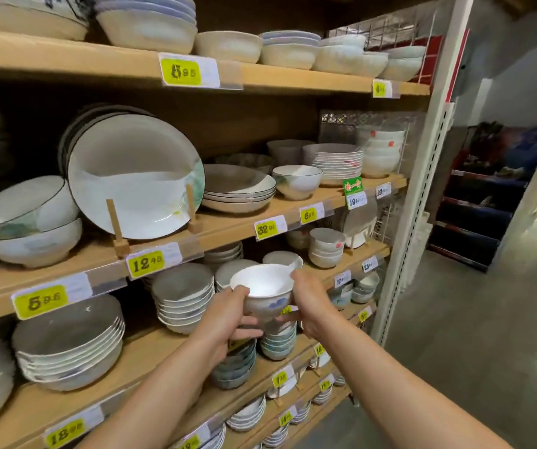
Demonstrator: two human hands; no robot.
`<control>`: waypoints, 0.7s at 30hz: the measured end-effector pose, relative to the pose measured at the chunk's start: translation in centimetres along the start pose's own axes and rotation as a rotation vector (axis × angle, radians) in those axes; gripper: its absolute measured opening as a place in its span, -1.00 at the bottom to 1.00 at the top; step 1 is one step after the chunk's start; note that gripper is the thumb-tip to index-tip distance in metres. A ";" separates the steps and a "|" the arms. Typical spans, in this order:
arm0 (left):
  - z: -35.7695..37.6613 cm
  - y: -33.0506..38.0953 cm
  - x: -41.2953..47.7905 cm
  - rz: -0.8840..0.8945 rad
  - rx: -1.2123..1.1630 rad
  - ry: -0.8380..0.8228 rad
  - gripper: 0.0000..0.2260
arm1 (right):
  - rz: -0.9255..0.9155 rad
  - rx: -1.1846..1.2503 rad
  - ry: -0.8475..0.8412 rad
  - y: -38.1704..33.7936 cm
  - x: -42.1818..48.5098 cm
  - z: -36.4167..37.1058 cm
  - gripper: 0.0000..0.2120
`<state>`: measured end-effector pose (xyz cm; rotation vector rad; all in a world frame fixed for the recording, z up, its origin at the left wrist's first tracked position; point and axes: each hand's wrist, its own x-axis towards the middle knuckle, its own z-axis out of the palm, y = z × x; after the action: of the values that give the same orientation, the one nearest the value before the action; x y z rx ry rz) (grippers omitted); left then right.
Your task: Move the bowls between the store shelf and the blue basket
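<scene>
Wooden store shelf [196, 236] behind. Left hand [228, 314] and right hand [307, 306] clasp small white glazed ceramic bowl [262, 291], fingers curled round its walls. Likely light, slippery, brittle; support base.

The wooden store shelf [66, 64] is loaded with crockery on every board. On the middle board a large plate [131, 176] is propped upright in a wooden stand [119, 241], flanked by stacked bowls [27, 228] and shallow dishes [238, 189]. Yellow price labels [145, 264] are fixed along the front edges.
</scene>
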<state>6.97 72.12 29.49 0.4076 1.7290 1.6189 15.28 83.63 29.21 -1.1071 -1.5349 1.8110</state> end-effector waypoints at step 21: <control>3.4 -3.2 15.2 0.059 0.342 0.570 -0.68 | -0.375 -0.641 -0.204 2.6 19.5 3.4 -0.62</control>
<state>-0.39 84.24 22.29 0.1576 2.4579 1.5761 2.32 96.93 21.87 -0.8184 -2.3595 1.2326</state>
